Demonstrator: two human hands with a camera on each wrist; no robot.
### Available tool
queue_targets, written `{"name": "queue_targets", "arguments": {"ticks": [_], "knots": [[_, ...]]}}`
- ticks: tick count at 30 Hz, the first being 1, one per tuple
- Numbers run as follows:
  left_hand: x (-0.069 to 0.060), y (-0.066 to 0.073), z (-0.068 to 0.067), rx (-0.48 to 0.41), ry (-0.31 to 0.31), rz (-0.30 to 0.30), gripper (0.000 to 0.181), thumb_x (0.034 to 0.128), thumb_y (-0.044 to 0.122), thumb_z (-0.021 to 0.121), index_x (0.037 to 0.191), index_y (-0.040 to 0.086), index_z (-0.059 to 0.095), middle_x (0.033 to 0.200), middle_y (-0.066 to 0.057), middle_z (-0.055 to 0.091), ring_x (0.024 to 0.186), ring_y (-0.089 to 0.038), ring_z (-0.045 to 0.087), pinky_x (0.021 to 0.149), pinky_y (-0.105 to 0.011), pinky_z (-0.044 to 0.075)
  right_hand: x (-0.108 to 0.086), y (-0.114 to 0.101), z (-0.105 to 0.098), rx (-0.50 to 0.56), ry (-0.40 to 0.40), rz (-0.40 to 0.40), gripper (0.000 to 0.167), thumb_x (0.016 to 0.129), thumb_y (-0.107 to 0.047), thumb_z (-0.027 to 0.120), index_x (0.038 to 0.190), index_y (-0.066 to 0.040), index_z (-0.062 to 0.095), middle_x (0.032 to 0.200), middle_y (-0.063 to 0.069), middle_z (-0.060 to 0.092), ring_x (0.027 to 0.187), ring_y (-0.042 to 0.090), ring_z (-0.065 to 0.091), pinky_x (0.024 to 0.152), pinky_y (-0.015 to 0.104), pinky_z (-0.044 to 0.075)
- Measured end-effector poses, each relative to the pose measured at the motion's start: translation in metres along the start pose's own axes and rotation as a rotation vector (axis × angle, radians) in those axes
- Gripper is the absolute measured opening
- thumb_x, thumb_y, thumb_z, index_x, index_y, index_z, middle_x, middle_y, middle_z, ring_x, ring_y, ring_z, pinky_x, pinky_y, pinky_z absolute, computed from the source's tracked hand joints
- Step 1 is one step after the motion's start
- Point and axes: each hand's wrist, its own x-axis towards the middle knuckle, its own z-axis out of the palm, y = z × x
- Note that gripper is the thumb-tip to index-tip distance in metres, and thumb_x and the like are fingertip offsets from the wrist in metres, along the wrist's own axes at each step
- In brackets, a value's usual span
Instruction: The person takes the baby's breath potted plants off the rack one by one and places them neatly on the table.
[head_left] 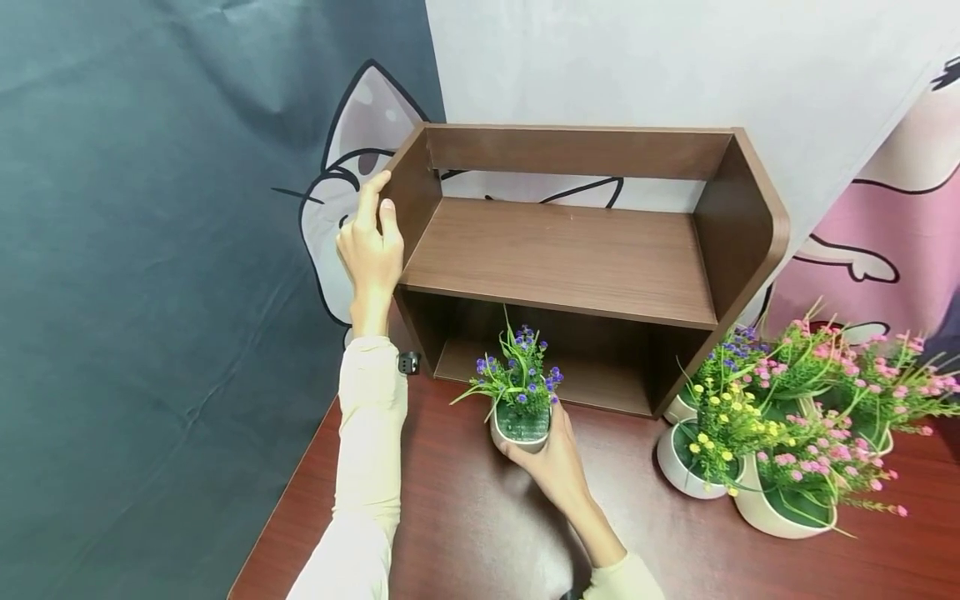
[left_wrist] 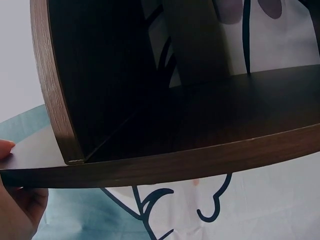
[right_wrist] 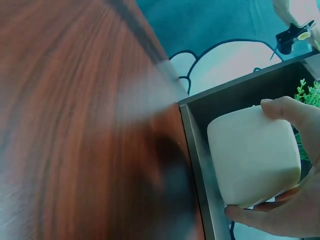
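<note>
My right hand (head_left: 557, 463) grips a potted plant with small purple flowers (head_left: 517, 375) by its white pot (right_wrist: 254, 156), in front of the shelf's lower compartment. In the right wrist view the thumb and fingers lie on opposite sides of the pot. My left hand (head_left: 371, 247) holds the left side panel (head_left: 411, 192) of a brown wooden shelf (head_left: 555, 250). The left wrist view shows part of that hand (left_wrist: 22, 212) at the panel's edge, thumb on one side and curled fingers on the other.
Several potted plants with pink, yellow and purple flowers (head_left: 795, 425) stand on the reddish wooden table (head_left: 465, 517), right of the shelf. Behind the shelf hangs a light cloth with cartoon figures, and a grey-blue cloth (head_left: 150, 292) hangs at the left.
</note>
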Motion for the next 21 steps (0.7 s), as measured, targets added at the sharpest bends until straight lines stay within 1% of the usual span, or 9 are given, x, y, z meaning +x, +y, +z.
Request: {"name": "queue_targets", "arguments": {"ticks": [2, 6, 8, 12, 16, 19, 21], "knots": [[0.000, 0.000, 0.001, 0.001, 0.003, 0.000, 0.037, 0.0951, 0.026, 0.039, 0.125, 0.018, 0.059, 0.083, -0.014, 0.065, 0.052, -0.027, 0.042, 0.054, -0.034, 0.026, -0.007, 0.002, -0.005, -0.012, -0.002, 0.019, 0.101, 0.063, -0.033, 0.082, 0.142, -0.004, 0.028, 0.132, 0.017, 0.043, 0.117, 0.031, 0.045, 0.093, 0.049, 0.038], [0.000, -0.001, 0.001, 0.001, 0.002, -0.003, 0.037, 0.0954, 0.026, 0.039, 0.125, 0.018, 0.058, 0.080, -0.015, 0.064, 0.050, -0.026, 0.040, 0.053, -0.033, 0.025, -0.020, 0.007, -0.016, -0.022, -0.003, 0.052, 0.097, 0.063, -0.033, 0.083, 0.139, -0.003, 0.031, 0.128, 0.018, 0.046, 0.114, 0.032, 0.048, 0.091, 0.050, 0.039], [0.000, 0.000, 0.001, 0.002, -0.003, -0.008, 0.037, 0.0953, 0.026, 0.039, 0.126, 0.018, 0.058, 0.082, -0.015, 0.065, 0.050, -0.026, 0.040, 0.053, -0.033, 0.025, -0.026, 0.009, -0.022, -0.025, 0.002, 0.057, 0.094, 0.064, -0.033, 0.083, 0.137, -0.002, 0.033, 0.125, 0.018, 0.047, 0.114, 0.032, 0.047, 0.092, 0.050, 0.038], [0.001, -0.001, 0.002, 0.002, -0.008, -0.010, 0.037, 0.0953, 0.026, 0.039, 0.126, 0.018, 0.058, 0.095, -0.012, 0.068, 0.052, -0.028, 0.041, 0.053, -0.034, 0.026, -0.038, 0.015, -0.034, -0.019, 0.021, 0.047, 0.094, 0.062, -0.032, 0.085, 0.137, -0.005, 0.035, 0.124, 0.016, 0.051, 0.114, 0.031, 0.048, 0.092, 0.050, 0.037], [0.002, -0.002, 0.001, 0.004, 0.007, -0.001, 0.037, 0.0950, 0.026, 0.040, 0.125, 0.018, 0.059, 0.102, -0.010, 0.067, 0.053, -0.028, 0.042, 0.054, -0.036, 0.027, -0.047, 0.021, -0.043, -0.017, 0.050, 0.024, 0.092, 0.059, -0.030, 0.087, 0.134, -0.005, 0.040, 0.117, 0.013, 0.055, 0.110, 0.030, 0.052, 0.091, 0.049, 0.038], [0.002, -0.003, 0.001, 0.006, 0.013, 0.006, 0.036, 0.0950, 0.027, 0.040, 0.125, 0.019, 0.059, 0.098, -0.011, 0.067, 0.053, -0.029, 0.042, 0.054, -0.038, 0.028, -0.053, 0.026, -0.047, -0.033, 0.075, 0.016, 0.091, 0.058, -0.030, 0.087, 0.132, -0.004, 0.041, 0.115, 0.014, 0.056, 0.108, 0.030, 0.052, 0.090, 0.049, 0.039], [0.002, -0.004, 0.002, 0.006, 0.010, 0.001, 0.036, 0.0948, 0.027, 0.040, 0.125, 0.020, 0.059, 0.100, -0.010, 0.067, 0.053, -0.029, 0.043, 0.055, -0.039, 0.029, -0.057, 0.030, -0.050, -0.027, 0.086, 0.019, 0.091, 0.058, -0.028, 0.087, 0.132, -0.003, 0.041, 0.116, 0.015, 0.057, 0.109, 0.030, 0.052, 0.090, 0.048, 0.038]]}}
